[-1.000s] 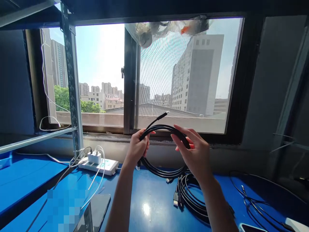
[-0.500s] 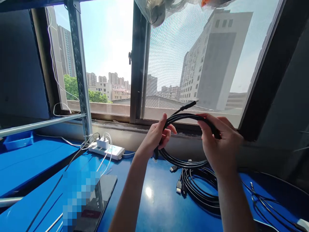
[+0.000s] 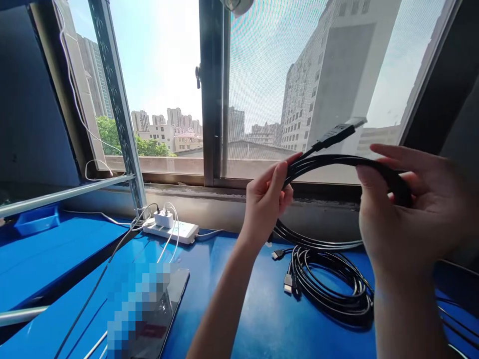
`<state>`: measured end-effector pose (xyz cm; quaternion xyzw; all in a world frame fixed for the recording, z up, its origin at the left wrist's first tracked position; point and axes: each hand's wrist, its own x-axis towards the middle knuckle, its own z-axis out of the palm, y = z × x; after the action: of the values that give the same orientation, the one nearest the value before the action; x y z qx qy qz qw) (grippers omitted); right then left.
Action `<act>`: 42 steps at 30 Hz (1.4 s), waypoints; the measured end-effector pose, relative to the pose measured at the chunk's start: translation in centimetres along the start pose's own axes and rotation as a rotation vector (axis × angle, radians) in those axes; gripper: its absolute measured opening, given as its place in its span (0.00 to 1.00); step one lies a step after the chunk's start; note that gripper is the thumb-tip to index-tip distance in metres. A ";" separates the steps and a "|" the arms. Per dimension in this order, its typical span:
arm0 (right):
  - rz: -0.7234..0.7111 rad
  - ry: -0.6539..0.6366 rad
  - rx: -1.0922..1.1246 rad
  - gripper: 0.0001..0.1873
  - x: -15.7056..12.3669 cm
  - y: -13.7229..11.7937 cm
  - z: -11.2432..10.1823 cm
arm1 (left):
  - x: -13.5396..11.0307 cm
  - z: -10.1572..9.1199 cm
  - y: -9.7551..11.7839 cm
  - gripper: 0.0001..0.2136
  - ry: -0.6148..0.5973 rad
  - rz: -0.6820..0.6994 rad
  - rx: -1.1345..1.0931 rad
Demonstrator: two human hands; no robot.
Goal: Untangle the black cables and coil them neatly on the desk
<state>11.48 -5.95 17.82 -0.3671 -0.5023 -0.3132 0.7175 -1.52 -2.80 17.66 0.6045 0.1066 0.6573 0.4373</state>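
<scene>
Pointing upper-right, plug tops widthwise cable coil.

Both hands, left hand and right hand, grip a black cable coil (plug sticking up).

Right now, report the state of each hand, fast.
Left hand: closed around the black coiled cable, on the loop's left side.
Right hand: gripping the same cable on the loop's right side, fingers loosely curled.

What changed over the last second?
The left hand and right hand drew apart, widening the cable loop; the right hand slid rightward along it. Neither let go. The coil on the table, power strip and phone stayed put.
</scene>
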 end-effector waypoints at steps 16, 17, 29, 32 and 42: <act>0.111 -0.182 0.125 0.18 -0.2 1.1 0.6 | -0.1 -0.3 -0.1 0.20 -0.096 -0.056 0.020; 0.127 -0.198 0.128 0.18 -0.2 1.2 0.6 | -0.1 -0.4 -0.1 0.20 -0.095 -0.054 0.026; 0.244 -0.346 0.207 0.21 -0.2 1.8 0.6 | -0.1 -0.9 -0.4 0.21 -0.091 -0.045 0.118; 0.298 -0.338 0.219 0.20 -0.2 1.6 0.5 | -0.1 -0.9 -0.4 0.21 -0.076 -0.018 0.157; 0.366 -0.518 0.182 0.36 -1.3 2.8 2.2 | 0.4 -1.7 -1.0 0.20 -0.036 -0.080 0.297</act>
<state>12.25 -2.47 16.47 -0.4531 -0.6195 -0.0291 0.6403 -2.60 -1.29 16.84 0.6693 0.2190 0.6054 0.3709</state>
